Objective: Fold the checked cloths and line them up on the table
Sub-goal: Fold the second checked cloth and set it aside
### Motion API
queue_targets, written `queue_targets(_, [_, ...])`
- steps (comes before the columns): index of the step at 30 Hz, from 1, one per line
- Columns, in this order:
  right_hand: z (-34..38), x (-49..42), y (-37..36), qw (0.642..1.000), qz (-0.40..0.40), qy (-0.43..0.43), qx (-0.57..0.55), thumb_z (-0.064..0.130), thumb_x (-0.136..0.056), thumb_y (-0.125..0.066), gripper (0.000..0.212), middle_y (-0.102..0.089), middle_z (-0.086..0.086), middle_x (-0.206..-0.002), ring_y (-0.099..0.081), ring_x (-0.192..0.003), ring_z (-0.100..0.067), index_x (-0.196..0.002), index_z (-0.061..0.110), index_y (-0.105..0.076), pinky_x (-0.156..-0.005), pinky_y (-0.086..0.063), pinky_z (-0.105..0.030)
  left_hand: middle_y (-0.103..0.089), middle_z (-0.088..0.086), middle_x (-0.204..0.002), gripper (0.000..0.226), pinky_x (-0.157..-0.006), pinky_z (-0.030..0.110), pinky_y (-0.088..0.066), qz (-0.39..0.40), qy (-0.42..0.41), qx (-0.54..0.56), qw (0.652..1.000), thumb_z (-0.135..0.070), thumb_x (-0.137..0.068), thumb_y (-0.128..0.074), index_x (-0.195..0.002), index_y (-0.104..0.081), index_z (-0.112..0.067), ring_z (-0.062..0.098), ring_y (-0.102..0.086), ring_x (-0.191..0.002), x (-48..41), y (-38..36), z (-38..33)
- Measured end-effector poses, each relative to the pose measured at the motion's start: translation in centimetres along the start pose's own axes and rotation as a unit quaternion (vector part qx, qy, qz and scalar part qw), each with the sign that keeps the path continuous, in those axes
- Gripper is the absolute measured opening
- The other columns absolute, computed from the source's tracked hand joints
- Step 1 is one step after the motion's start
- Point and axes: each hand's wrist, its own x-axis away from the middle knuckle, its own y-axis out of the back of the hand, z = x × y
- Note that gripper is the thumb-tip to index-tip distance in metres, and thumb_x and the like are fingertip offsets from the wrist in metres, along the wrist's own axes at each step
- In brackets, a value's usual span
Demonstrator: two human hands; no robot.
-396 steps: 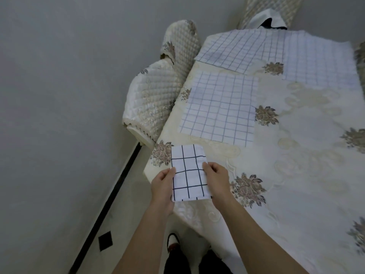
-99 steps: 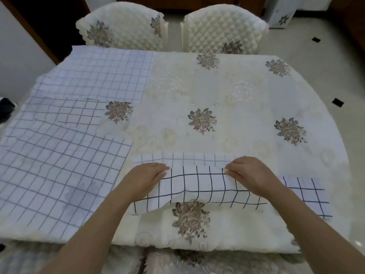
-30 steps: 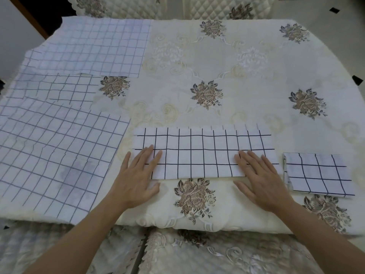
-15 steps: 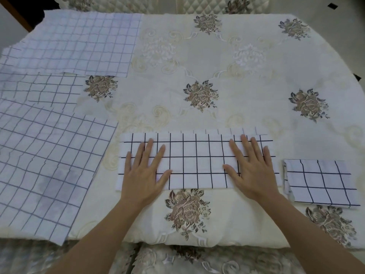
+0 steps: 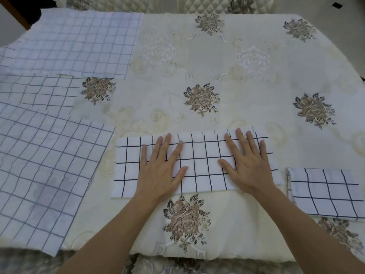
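Both hands slid forward, left hand (image 5: 158, 173) and right hand (image 5: 249, 165) flat on folded cloth (image 5: 201, 165).

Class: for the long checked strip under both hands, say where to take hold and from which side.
Probably pinch both corners at the left short end of the checked strip, coming from the left. That end lies flat and clear of the left hand and right hand pressing it.
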Motion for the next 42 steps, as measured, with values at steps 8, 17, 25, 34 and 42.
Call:
queue_targets(8, [-0.1, -1.3, -0.1, 1.0, -0.012, 0.019, 0.01, 0.071, -0.097, -0.017, 0.073, -0.011, 0.0, -0.168, -0.005, -0.156, -0.024, -0.16, 0.034, -0.014, -0.125, -0.006, -0.05, -0.003, -0.004, -0.168, 0.066, -0.121, 0.057, -0.009, -0.013, 0.019, -0.015, 1.0, -0.063, -0.099, -0.023, -0.158, -0.01, -0.038, 0.02, -0.003, -0.155, 0.4, -0.8, 2.0])
queue_targets(17, [0.3, -3.2, -0.2, 0.997, -0.032, 0.057, 0.031, 0.07, -0.097, -0.027, 0.072, -0.015, 0.0, -0.168, -0.011, -0.155, -0.025, -0.159, 0.036, -0.017, -0.124, -0.009, -0.055, -0.016, 0.002, -0.166, 0.066, -0.121, 0.059, -0.008, -0.031, 0.065, 0.006, 0.997, -0.061, -0.097, -0.027, -0.154, -0.034, -0.029, 0.022, -0.011, -0.154, 1.2, -0.3, 2.6])
queue_targets(25, [0.2, -2.1, 0.9, 0.996, -0.079, 0.03, -0.001, 0.059, -0.101, -0.03, 0.072, -0.025, -0.008, -0.164, -0.019, -0.153, -0.026, -0.157, 0.013, -0.031, -0.123, -0.016, -0.053, -0.023, -0.001, -0.165, 0.061, -0.121, 0.055, -0.018, 0.004, -0.136, 0.038, 0.99, -0.047, -0.1, -0.03, -0.152, -0.035, -0.015, 0.016, -0.02, -0.151, -6.5, 1.0, -4.2])
queue_targets(34, [-0.8, -0.4, 0.5, 0.999, -0.017, -0.047, 0.017, 0.066, -0.1, -0.012, 0.083, -0.015, -0.013, -0.167, -0.015, -0.154, -0.027, -0.158, 0.007, -0.022, -0.124, -0.013, -0.049, -0.013, -0.002, -0.167, 0.068, -0.124, 0.049, -0.012, 0.054, -0.273, -0.019, 0.96, -0.044, -0.098, -0.023, -0.159, -0.013, -0.017, 0.013, -0.012, -0.153, -12.3, 1.6, -7.2])
queue_targets(42, [-1.0, -0.9, 0.3, 0.999, -0.03, -0.033, -0.001, 0.067, -0.1, -0.014, 0.083, -0.016, -0.011, -0.167, -0.012, -0.155, -0.025, -0.158, 0.008, -0.023, -0.124, -0.012, -0.051, -0.018, -0.003, -0.166, 0.07, -0.123, 0.043, -0.017, 0.072, -0.317, -0.01, 0.946, -0.045, -0.096, -0.029, -0.159, -0.014, -0.018, 0.012, -0.016, -0.152, -14.5, 2.3, -6.9])
